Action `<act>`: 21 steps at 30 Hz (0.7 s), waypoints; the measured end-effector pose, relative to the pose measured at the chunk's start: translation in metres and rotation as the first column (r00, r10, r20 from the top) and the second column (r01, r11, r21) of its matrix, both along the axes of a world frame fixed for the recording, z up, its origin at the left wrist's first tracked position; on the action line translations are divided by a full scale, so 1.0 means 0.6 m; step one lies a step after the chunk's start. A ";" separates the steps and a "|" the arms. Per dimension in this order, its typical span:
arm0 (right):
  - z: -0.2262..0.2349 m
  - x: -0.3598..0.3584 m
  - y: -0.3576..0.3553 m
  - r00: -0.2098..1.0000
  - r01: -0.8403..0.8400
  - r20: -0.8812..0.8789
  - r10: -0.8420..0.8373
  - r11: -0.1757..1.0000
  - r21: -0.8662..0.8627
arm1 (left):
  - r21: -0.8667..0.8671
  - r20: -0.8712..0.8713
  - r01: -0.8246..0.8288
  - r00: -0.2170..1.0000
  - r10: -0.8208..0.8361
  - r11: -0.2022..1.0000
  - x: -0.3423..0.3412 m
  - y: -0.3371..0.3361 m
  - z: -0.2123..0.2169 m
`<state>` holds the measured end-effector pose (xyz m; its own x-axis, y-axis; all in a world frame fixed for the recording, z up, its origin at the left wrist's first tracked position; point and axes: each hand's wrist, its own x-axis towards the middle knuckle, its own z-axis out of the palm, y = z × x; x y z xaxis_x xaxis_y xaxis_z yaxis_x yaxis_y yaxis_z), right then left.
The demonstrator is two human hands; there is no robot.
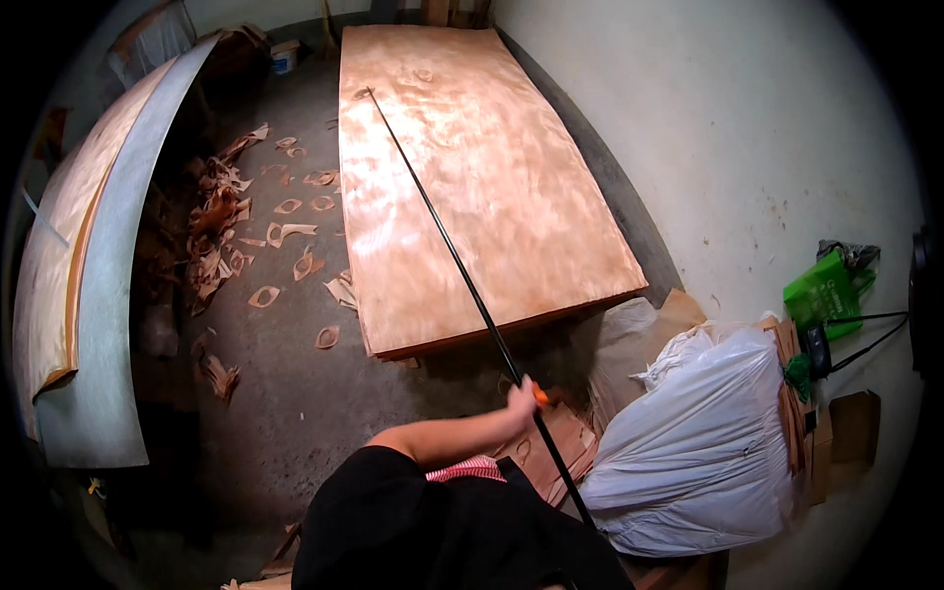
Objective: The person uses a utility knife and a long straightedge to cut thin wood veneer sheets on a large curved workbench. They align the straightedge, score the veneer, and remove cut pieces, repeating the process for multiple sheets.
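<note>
My left hand [521, 397] is closed around a long black pole [460, 264], the arm reaching across my front. At the grip a small orange piece [539, 393] shows beside the fingers. The pole runs forward over a large stack of thin wood veneer sheets [482, 187]. Its far tip rests at or just above the top sheet, beside a small oval patch [361, 94] near the far left edge. The pole's near end passes down to the right of my body. My right hand is out of view.
Veneer scraps [218, 211] and oval cut-outs [264, 296] litter the floor at left. Curved sheets [108, 295] lie on a raised stack farther left. At right stand a white-covered bundle [688, 452], a green bag [826, 293] and a pale wall [728, 128]. A bucket [284, 59] sits far back.
</note>
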<state>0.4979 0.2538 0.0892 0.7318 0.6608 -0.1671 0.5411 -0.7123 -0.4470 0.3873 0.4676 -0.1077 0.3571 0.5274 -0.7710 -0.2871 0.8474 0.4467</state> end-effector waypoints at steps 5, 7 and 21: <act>0.039 0.006 0.034 0.996 -0.044 0.075 0.041 0.999 0.028 | -0.314 0.233 0.246 0.956 -0.176 0.917 -0.033 -0.108 0.036; 0.061 0.013 0.058 0.991 -0.068 0.116 0.062 0.996 0.049 | -0.223 0.238 0.169 0.965 -0.115 0.960 -0.047 -0.061 0.025; 0.189 0.068 0.256 0.925 -0.211 0.354 0.139 0.962 0.172 | 0.086 0.003 -0.371 0.928 0.372 0.925 -0.209 0.196 0.007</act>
<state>0.5387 0.4072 0.2026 0.5903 0.7768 0.2194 0.7923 -0.5055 -0.3418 0.2618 0.5851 -0.1035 0.1138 0.6829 -0.7216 -0.5677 0.6407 0.5169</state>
